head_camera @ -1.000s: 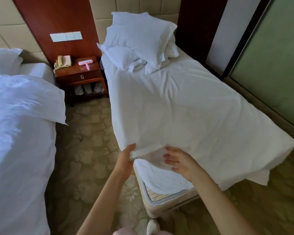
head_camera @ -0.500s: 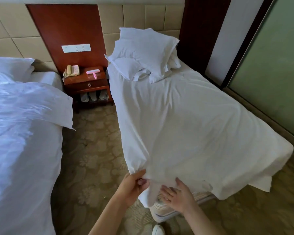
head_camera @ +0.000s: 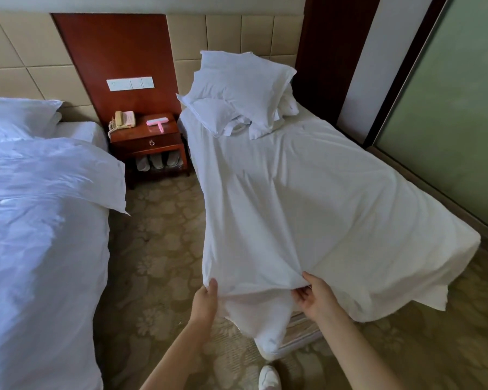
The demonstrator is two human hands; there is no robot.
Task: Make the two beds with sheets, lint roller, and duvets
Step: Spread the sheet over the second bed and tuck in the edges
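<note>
White sheet [head_camera: 307, 206] is draped over the right bed and bunched at its near left corner. Left hand [head_camera: 206, 302] grips the hanging edge, and right hand [head_camera: 313, 296] pinches a fold just beside it. Pink lint roller [head_camera: 158, 123] sits on the far nightstand [head_camera: 150, 144] between the 2 beds.

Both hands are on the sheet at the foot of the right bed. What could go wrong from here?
Pulling with the left hand and right hand may drag the sheet askew; its far corner hangs loose. The mattress corner shows bare, so the tuck might miss it.
</note>
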